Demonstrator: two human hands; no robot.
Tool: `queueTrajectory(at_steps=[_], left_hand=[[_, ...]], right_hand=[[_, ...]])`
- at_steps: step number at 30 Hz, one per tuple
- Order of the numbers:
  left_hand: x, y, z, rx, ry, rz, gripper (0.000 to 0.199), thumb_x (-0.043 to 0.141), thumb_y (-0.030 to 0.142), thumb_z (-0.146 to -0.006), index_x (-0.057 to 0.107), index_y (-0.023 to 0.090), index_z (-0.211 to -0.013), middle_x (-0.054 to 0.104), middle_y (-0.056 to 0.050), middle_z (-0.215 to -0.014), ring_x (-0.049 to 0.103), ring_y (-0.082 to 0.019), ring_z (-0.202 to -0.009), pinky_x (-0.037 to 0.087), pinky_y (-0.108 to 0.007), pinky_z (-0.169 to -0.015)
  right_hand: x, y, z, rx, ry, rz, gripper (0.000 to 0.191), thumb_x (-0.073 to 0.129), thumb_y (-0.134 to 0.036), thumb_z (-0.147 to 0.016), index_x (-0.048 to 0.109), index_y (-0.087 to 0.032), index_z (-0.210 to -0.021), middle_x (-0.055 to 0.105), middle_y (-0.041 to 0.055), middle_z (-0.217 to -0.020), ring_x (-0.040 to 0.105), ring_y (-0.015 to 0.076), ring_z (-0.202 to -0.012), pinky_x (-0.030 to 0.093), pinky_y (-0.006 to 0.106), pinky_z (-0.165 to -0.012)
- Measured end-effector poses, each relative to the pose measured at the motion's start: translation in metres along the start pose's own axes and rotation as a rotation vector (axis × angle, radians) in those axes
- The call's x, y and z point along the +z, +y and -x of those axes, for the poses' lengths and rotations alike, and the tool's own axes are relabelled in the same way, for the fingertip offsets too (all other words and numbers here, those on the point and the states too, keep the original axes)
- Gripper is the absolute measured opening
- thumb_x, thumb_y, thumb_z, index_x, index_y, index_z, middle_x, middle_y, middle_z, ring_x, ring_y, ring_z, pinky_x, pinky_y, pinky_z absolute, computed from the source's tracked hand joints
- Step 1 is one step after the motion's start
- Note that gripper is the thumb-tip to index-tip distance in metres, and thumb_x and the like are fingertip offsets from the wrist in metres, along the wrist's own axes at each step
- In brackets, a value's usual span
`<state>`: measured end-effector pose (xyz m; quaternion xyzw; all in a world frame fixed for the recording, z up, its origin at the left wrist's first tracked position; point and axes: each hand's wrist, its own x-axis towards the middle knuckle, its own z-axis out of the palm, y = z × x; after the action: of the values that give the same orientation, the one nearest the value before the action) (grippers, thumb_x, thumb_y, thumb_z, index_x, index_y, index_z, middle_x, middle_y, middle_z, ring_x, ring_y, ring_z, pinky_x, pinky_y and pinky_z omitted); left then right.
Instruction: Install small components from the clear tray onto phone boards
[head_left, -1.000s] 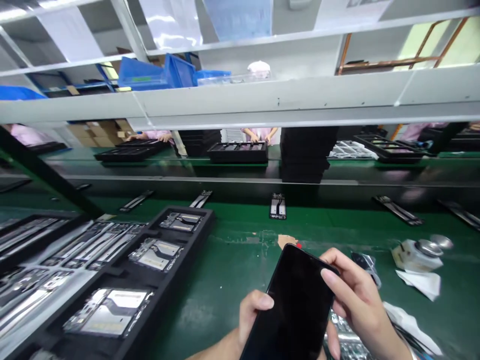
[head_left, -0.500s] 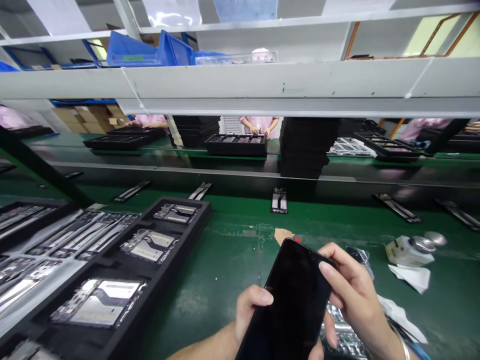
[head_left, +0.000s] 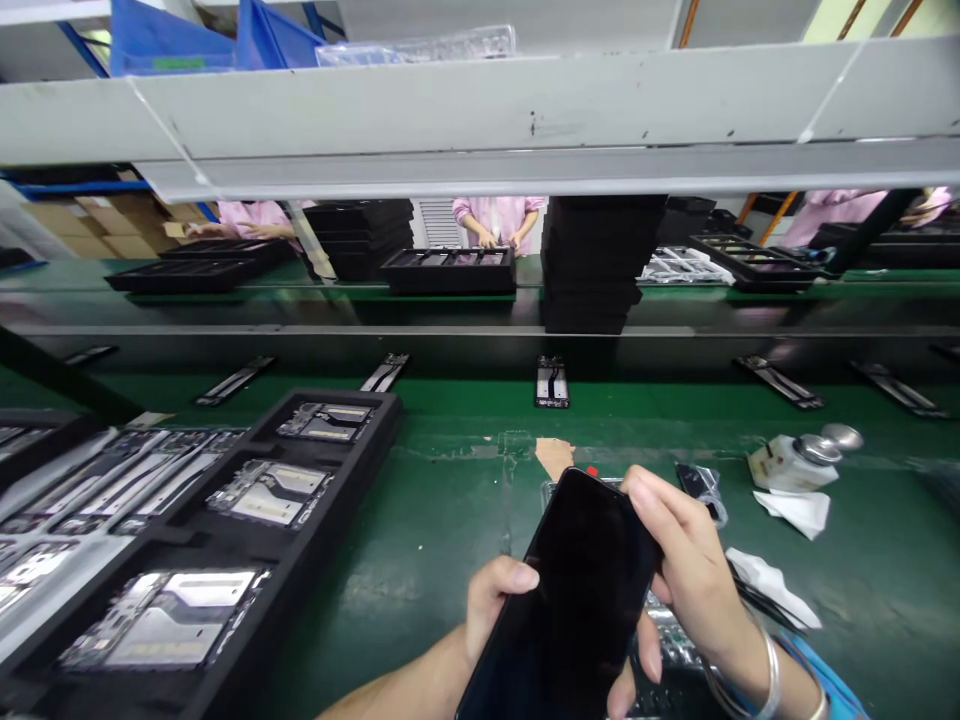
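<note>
A dark smartphone (head_left: 581,590), screen side up and blank, is held tilted between both hands above the green bench. My left hand (head_left: 491,610) grips its left edge, thumb lying over the rim. At the upper right corner, my right hand (head_left: 686,575) holds the phone, its thumb and index finger near the top edge and other fingers curled by the right side. The backs of the fingers under the phone are hidden. Beneath the right hand lies a clear plastic tray (head_left: 679,640), partly covered by the hand and phone.
Left, a black foam tray (head_left: 360,480) holds several phone frames with circuit boards. A dispenser bottle (head_left: 791,465), white tissue (head_left: 799,515) and a small plastic bag (head_left: 701,490) lie right. More phone frames (head_left: 552,382) lie along the bench behind. Co-workers in pink sit beyond stacked black trays (head_left: 596,260).
My right thumb and fingers have shifted from the screen's upper right face to the top corner edge. The left hand keeps its grip. The head view has tilted down and turned slightly.
</note>
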<state>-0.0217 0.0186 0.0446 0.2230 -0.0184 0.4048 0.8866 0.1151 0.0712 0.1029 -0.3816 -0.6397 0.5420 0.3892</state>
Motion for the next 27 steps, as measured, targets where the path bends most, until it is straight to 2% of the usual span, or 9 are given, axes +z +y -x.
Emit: queueTrajectory(at_steps=[9, 12, 15, 18, 20, 22, 24, 26, 27], left_hand=[[0.011, 0.003, 0.002, -0.027, 0.092, -0.021, 0.079, 0.048, 0.056, -0.057, 0.052, 0.002, -0.114, 0.061, -0.016, -0.086, 0.057, -0.018, -0.056, 0.038, -0.025, -0.047], [0.012, 0.005, 0.001, 0.008, 0.157, -0.075, 0.077, 0.046, 0.064, -0.061, 0.057, 0.004, -0.108, 0.062, -0.016, -0.084, 0.056, -0.017, -0.054, 0.037, -0.025, -0.048], [0.006, 0.012, -0.003, 0.176, 0.39, -0.158, 0.067, 0.045, 0.063, -0.073, 0.06, 0.005, -0.103, 0.063, -0.014, -0.085, 0.056, -0.017, -0.057, 0.04, -0.026, -0.054], [-0.008, 0.021, -0.01, 0.503, 0.733, -0.25, 0.047, 0.057, 0.04, -0.081, 0.051, 0.019, -0.123, 0.063, -0.008, -0.101, 0.061, -0.017, -0.076, 0.046, -0.027, -0.069], [-0.019, 0.027, -0.013, 0.63, 0.864, -0.319, 0.059, 0.063, 0.03, -0.08, 0.038, 0.029, -0.134, 0.062, -0.005, -0.11, 0.06, -0.018, -0.095, 0.046, -0.028, -0.08], [-0.028, 0.033, -0.014, 0.631, 0.883, -0.395, 0.071, 0.066, 0.025, -0.078, 0.029, 0.033, -0.138, 0.058, -0.004, -0.119, 0.054, -0.019, -0.112, 0.042, -0.03, -0.091], [-0.029, 0.042, -0.013, 0.588, 0.881, -0.492, 0.076, 0.068, 0.021, -0.076, 0.027, 0.034, -0.14, 0.051, -0.004, -0.132, 0.042, -0.019, -0.126, 0.033, -0.032, -0.103], [-0.017, 0.051, -0.009, 0.559, 0.886, -0.599, 0.071, 0.069, 0.018, -0.075, 0.035, 0.031, -0.137, 0.042, -0.003, -0.141, 0.03, -0.02, -0.134, 0.024, -0.032, -0.11], [-0.006, 0.055, -0.006, 0.563, 0.884, -0.647, 0.063, 0.067, 0.019, -0.076, 0.042, 0.027, -0.133, 0.04, -0.004, -0.143, 0.027, -0.021, -0.136, 0.021, -0.033, -0.111]], right_hand=[[0.002, -0.001, 0.0, 0.002, 0.004, 0.039, 0.04, 0.04, -0.045, -0.091, 0.033, -0.02, -0.061, 0.027, -0.009, -0.044, 0.022, 0.0038, -0.031, 0.017, 0.02, -0.032], [-0.003, 0.0, -0.008, -0.07, 0.042, 0.264, 0.036, 0.035, -0.043, -0.092, 0.041, -0.02, -0.064, 0.034, -0.0073, -0.045, 0.031, 0.0058, -0.034, 0.025, 0.019, -0.037], [-0.006, 0.002, -0.016, -0.223, 0.12, 0.728, 0.032, 0.04, -0.044, -0.089, 0.055, -0.018, -0.1, 0.05, -0.0038, -0.051, 0.047, 0.0112, -0.042, 0.031, 0.021, -0.043], [0.005, 0.01, -0.014, -0.308, -0.135, 0.999, 0.057, 0.048, -0.045, -0.084, 0.041, -0.015, -0.132, 0.059, -0.0017, -0.053, 0.054, 0.0156, -0.043, 0.033, 0.023, -0.045], [0.016, 0.019, -0.01, -0.328, -0.29, 1.053, 0.062, 0.047, -0.037, -0.083, 0.034, -0.011, -0.138, 0.064, 0.0024, -0.055, 0.057, 0.0187, -0.044, 0.034, 0.025, -0.045], [0.021, 0.03, -0.012, -0.294, -0.25, 1.015, 0.055, 0.043, -0.027, -0.085, 0.037, -0.01, -0.137, 0.068, 0.0067, -0.062, 0.059, 0.0203, -0.047, 0.036, 0.027, -0.047], [0.013, 0.042, -0.027, -0.14, -0.14, 0.779, 0.044, 0.044, -0.023, -0.085, 0.049, -0.017, -0.128, 0.069, 0.0057, -0.068, 0.061, 0.019, -0.051, 0.039, 0.027, -0.051], [-0.007, 0.054, -0.056, 0.084, -0.024, 0.44, 0.032, 0.055, -0.024, -0.082, 0.059, -0.019, -0.113, 0.068, 0.0026, -0.069, 0.062, 0.0179, -0.057, 0.043, 0.026, -0.055], [-0.02, 0.06, -0.074, 0.151, 0.033, 0.383, 0.03, 0.057, -0.024, -0.081, 0.06, -0.017, -0.11, 0.067, 0.0022, -0.067, 0.061, 0.0175, -0.057, 0.044, 0.026, -0.054]])
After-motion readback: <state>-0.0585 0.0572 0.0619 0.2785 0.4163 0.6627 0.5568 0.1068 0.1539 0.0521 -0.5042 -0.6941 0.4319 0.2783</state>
